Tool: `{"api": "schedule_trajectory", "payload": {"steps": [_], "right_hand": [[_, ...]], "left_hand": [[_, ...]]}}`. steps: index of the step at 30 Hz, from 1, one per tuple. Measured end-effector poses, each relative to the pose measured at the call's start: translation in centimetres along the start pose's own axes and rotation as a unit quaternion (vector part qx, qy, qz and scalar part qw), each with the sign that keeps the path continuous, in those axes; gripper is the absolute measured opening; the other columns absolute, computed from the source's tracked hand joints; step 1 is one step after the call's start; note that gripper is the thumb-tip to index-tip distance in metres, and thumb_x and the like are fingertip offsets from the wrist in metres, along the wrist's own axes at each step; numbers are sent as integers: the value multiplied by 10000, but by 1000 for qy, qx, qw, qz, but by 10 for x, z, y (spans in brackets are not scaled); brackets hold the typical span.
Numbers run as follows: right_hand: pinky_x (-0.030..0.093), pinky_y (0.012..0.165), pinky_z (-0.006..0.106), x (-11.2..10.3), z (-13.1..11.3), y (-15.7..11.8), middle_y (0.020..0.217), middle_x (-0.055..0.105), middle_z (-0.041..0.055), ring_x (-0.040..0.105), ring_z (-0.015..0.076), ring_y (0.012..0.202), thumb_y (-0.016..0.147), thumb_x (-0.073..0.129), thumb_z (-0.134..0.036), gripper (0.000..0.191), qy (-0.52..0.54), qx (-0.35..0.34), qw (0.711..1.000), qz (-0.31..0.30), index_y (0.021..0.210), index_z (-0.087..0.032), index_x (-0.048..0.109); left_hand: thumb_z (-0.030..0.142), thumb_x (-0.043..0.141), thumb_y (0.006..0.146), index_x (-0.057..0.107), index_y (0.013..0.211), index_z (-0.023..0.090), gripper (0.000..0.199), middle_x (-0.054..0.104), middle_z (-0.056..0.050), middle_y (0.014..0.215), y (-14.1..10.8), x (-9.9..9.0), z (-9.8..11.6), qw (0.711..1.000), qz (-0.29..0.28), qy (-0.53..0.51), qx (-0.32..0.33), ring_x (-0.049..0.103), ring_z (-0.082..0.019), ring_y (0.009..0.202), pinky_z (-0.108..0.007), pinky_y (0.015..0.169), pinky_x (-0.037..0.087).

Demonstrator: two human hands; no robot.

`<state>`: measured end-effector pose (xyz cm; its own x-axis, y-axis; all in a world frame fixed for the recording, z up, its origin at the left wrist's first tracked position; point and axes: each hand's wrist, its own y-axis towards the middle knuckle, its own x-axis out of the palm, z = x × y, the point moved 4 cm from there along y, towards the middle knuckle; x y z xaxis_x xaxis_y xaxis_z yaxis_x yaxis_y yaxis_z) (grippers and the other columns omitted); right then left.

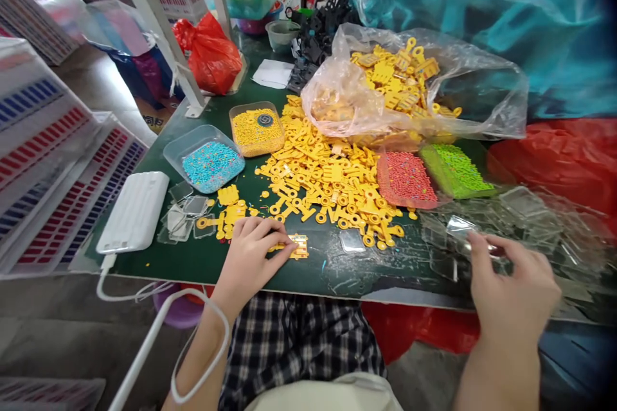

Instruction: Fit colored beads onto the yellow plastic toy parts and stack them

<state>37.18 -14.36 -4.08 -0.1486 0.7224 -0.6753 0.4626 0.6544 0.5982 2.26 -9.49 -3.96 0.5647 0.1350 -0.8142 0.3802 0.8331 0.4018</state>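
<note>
My left hand [255,253] rests at the table's front edge, thumb and fingertips closed on a small yellow plastic piece [299,246] with slots in it. On the right, my right hand [513,279] pinches a clear plastic cover [460,226] over a heap of similar clear covers [535,218]. One loose clear cover [352,241] lies flat between the hands. Beyond them spreads a large pile of yellow plastic parts [332,173], many with ring ends. A few more yellow parts [231,212] lie just left of my left hand.
Tubs of blue beads [212,164], yellow beads [255,130], red beads [407,176] and green beads [457,168] flank the pile. Behind it lies a clear bag [501,96] of yellow parts. A white power bank [134,212] with a cable sits at the left edge, near a metal post [164,32].
</note>
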Motion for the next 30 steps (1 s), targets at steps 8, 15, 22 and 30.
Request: {"api": "schedule_trajectory", "payload": {"steps": [8, 15, 22, 30], "right_hand": [[565, 760, 345, 29, -126, -64, 813, 753, 55, 722, 217, 790, 807, 691, -447, 243, 415, 155, 858, -261, 856, -213, 644], [532, 916, 370, 51, -183, -97, 908, 760, 56, 709, 210, 981, 884, 608, -418, 207, 554, 194, 732, -346, 862, -239, 508], [550, 921, 385, 38, -187, -95, 1176, 702, 90, 646, 230, 1123, 878, 588, -219, 84, 469, -14, 832, -296, 918, -237, 660], [521, 948, 443, 27, -174, -95, 1318, 627, 37, 517, 247, 1250, 898, 532, -178, 343, 317, -220, 868, -313, 1212, -274, 632]], "left_hand": [[285, 560, 951, 693, 858, 204, 182, 732, -25, 840, -2, -12, 2, 991, 73, -93, -68, 634, -187, 838, -339, 789, 460], [271, 579, 936, 663, 1162, 205, 250, 725, -75, 1060, -20, -1, 35, 971, 168, -132, -111, 649, -200, 988, -332, 855, 530], [384, 640, 898, 639, 1253, 281, 369, 685, -63, 1167, -31, 6, 28, 945, 134, -256, -157, 643, -210, 1070, -327, 900, 540], [496, 706, 802, 707, 1127, 248, 409, 706, -68, 970, -20, -12, 9, 983, 58, -170, -29, 639, -206, 895, -333, 783, 552]]}}
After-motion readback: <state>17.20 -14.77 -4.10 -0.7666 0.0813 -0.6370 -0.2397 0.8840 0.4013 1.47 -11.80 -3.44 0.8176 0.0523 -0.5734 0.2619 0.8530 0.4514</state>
